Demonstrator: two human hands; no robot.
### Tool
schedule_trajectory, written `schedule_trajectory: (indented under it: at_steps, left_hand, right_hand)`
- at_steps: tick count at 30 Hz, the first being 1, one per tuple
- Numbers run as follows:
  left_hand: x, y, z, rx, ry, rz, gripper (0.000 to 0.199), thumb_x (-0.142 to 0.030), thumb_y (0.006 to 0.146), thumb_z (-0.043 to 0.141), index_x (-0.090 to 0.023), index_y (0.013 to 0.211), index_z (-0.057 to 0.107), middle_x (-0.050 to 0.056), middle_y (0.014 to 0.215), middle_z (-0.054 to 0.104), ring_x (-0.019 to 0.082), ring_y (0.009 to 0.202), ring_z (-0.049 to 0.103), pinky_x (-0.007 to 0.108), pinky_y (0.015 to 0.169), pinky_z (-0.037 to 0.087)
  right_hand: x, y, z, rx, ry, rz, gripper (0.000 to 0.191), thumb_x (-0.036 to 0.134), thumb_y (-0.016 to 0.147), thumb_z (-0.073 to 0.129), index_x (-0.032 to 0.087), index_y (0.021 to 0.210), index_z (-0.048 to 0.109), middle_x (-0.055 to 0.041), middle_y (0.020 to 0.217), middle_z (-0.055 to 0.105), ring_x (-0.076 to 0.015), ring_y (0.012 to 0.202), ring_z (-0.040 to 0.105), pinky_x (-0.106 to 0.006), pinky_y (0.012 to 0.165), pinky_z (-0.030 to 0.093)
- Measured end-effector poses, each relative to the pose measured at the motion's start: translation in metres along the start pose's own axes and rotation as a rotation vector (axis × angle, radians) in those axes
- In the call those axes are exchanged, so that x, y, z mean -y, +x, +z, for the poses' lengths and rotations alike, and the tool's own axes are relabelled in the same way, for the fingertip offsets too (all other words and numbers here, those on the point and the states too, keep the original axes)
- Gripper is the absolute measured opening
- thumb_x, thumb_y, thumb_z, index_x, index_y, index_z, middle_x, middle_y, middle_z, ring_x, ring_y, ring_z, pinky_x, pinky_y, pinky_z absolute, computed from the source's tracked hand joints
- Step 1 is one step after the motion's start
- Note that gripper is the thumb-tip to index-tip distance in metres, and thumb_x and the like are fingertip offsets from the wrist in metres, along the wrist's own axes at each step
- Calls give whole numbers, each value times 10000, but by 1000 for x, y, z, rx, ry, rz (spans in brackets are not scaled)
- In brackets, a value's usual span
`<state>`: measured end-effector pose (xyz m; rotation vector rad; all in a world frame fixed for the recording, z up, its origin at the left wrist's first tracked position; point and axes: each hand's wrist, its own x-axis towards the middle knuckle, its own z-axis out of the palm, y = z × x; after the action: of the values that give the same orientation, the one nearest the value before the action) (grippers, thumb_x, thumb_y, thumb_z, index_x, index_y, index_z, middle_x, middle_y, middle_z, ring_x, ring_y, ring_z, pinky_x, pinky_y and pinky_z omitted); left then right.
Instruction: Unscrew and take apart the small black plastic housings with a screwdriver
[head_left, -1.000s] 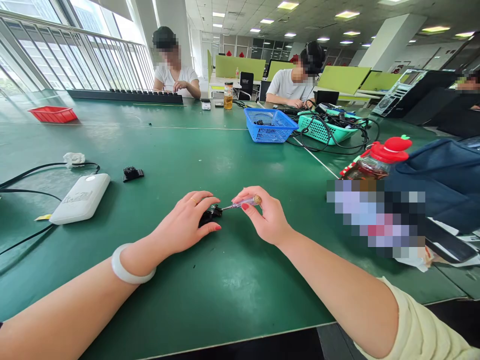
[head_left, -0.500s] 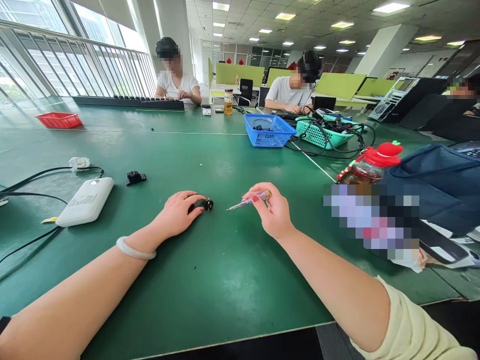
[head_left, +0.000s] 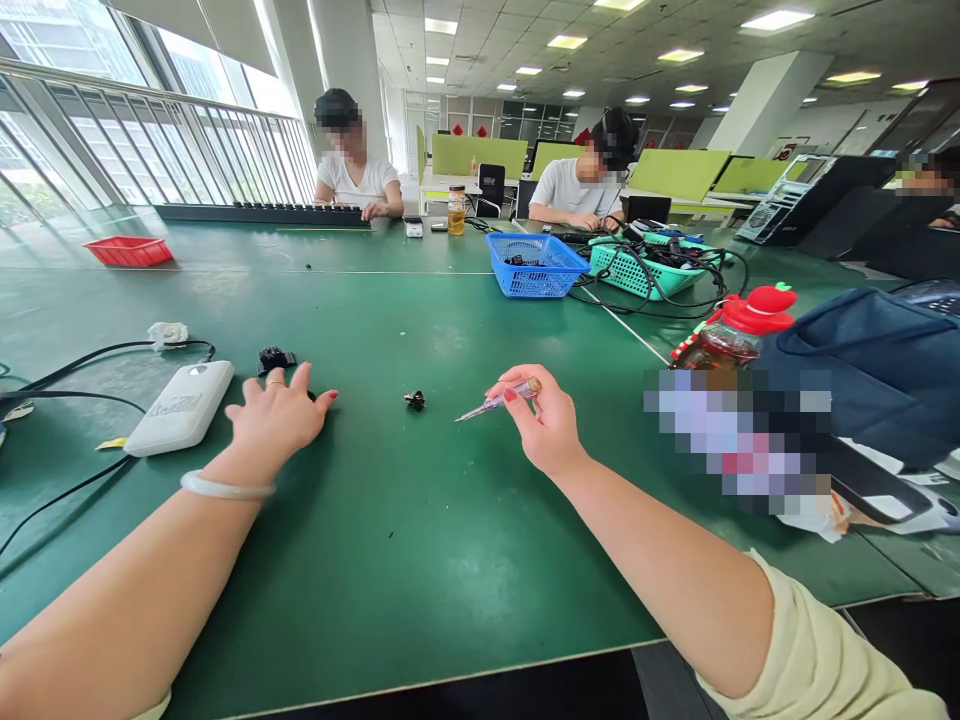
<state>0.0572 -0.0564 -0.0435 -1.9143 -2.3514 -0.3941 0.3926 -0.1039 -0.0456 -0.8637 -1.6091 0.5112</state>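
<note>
My left hand (head_left: 277, 412) is over the table at the left, its fingers spread. Just beyond its fingertips lies a black part (head_left: 274, 359). A bit of something black shows between the thumb and forefinger, mostly hidden. My right hand (head_left: 546, 425) grips a small screwdriver (head_left: 499, 401) with a clear purplish handle, its tip pointing left. Left of that tip, a small black piece with shiny metal bits (head_left: 415, 401) sits by itself on the green table (head_left: 420, 600).
A white power bank (head_left: 180, 408) with black cables lies at the left. Farther back are a red tray (head_left: 129, 252), a blue basket (head_left: 537, 268) and a green basket (head_left: 630, 270) of cables. A red-lidded bottle (head_left: 731, 345) and a dark blue bag (head_left: 862, 375) stand right.
My left hand has moved left, from the middle to beside the black part, and its fingers have spread. The small black piece stays behind on the table. My right hand barely moved.
</note>
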Motion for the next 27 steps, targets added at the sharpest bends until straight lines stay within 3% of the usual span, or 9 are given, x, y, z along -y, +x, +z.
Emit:
schedule_trajectory:
  at_steps: [2,4,8,11,15,21,27]
  left_hand:
    - [-4,-3,-8,-127,-5,60,692,-630,887,452,-261,1473,443,235,1487,437,537,1368,309,758,959,324]
    - [-19,-10,-12,-187,-32,256,639,-549,931,431,-246,1493,404,204,1508,423,468,1422,268,695,1044,312]
    - [-57,-28,-2,50,-126,778,593,-481,961,433,-259,1510,383,97,1586,354,323,1473,265,519,1177,269]
    - [-69,-31,10,186,-150,925,560,-494,969,425,-274,1484,430,74,1584,369,293,1459,314,481,1188,264]
    - [-57,-18,16,146,-115,808,458,-436,980,386,-262,1361,569,81,1456,536,288,1387,424,476,1164,294]
    - [-10,8,14,81,31,445,455,-358,951,336,-257,1292,619,84,1322,648,339,1382,421,538,1119,317]
    - [23,34,16,39,58,342,459,-301,899,373,-230,1269,637,100,1272,668,321,1324,484,472,1081,371]
  right_hand:
    - [1,0,0,4,-6,0,190,428,960,535,243,990,563,-48,869,751,-198,844,726,-386,822,572]
    - [1,0,1,9,-4,4,200,439,961,529,243,988,561,-47,866,749,-197,840,726,-382,812,577]
    - [1,0,1,10,-22,-5,212,453,962,520,246,987,557,-41,862,751,-197,833,726,-381,809,574]
    - [1,0,1,8,-35,-11,209,453,964,517,249,988,555,-41,861,751,-197,829,724,-381,809,571]
    - [1,0,1,12,-26,-4,199,442,961,528,246,986,557,-40,858,750,-197,825,725,-377,804,573]
    - [1,-1,0,16,-23,-2,174,415,958,538,244,983,560,-37,848,751,-198,823,726,-374,793,576]
    - [1,-1,0,20,-23,1,163,402,959,539,242,981,561,-36,845,743,-194,826,728,-365,799,577]
